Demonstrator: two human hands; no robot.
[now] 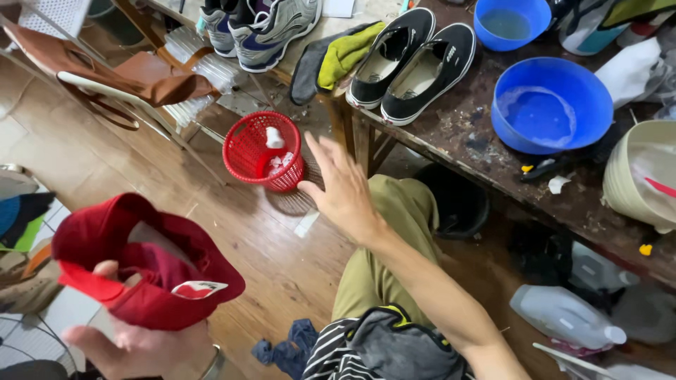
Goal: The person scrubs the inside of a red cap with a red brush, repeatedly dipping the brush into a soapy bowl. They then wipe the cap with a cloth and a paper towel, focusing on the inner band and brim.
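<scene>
Your left hand [141, 345] grips the red cap [141, 264] down by your lap — your right hand [345, 186], fingers spread and empty, hangs near the red basket [264, 151]. Looks like cleaning's mid-step; next needs that free hand.

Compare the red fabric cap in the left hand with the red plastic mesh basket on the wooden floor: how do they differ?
The red fabric cap is soft and crumpled, while the red plastic mesh basket is rigid with a latticed wall. The cap is gripped by the left hand; the basket stands on the floor, near the open right hand, which holds nothing. The basket contains white scraps; the cap shows a white label. Both are red.
</scene>
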